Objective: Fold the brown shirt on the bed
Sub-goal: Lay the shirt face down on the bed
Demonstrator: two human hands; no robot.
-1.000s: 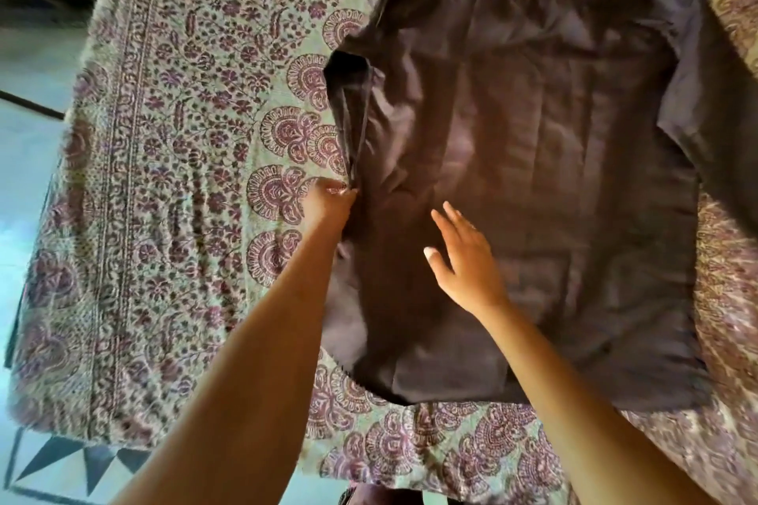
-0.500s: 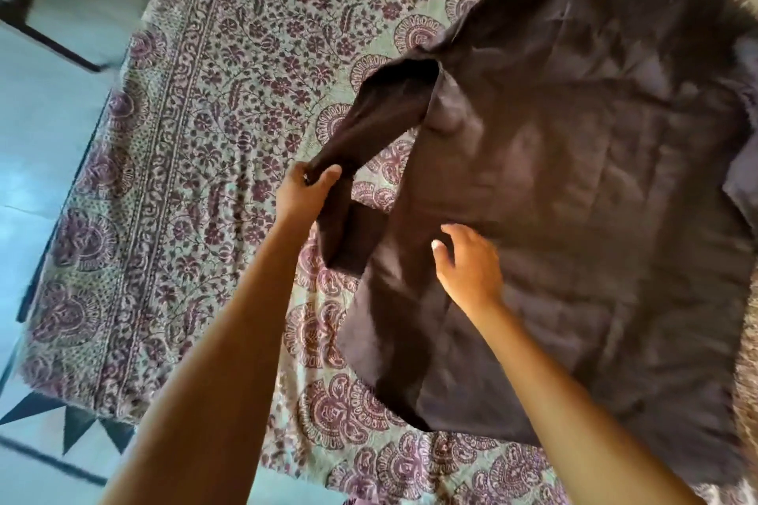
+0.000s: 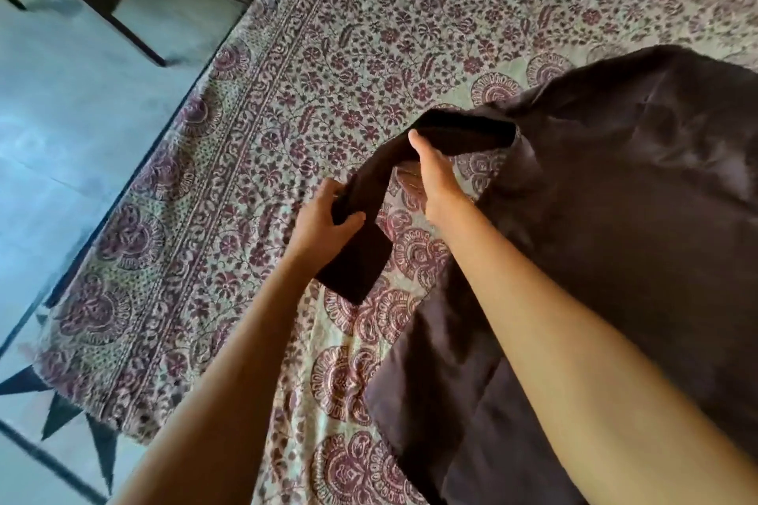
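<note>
I hold the sleeve (image 3: 467,131) of the brown shirt (image 3: 615,250) lifted off the bed (image 3: 328,53), and I think the main risk is here. If I pull it too far away from the body of the shirt, the whole shirt can slide toward my left side and lose its flat shape, because nothing presses it down. The sleeve also bends in an arc between my two hands, so if I lay it across like this, a crease or a bulge may get folded inside. The cuff end hangs free below my left hand and may double under the sleeve when I put it down. The edge of the bed and the floor (image 3: 82,127) are further out beyond my left hand, and I judge the shirt is not near enough to slip off.

My left hand (image 3: 328,223) is clenched round the sleeve near the cuff, thumb and fingers closed on the cloth. My right hand (image 3: 437,176) grasps the same sleeve higher up, nearer the shoulder. Its thumb lies on the cloth and the other fingers are hidden behind it. Both forearms reach forward, and the right hand is a little further ahead than the left. The body of the shirt lies spread on the bed to the right of my right hand and under my right forearm.
</note>
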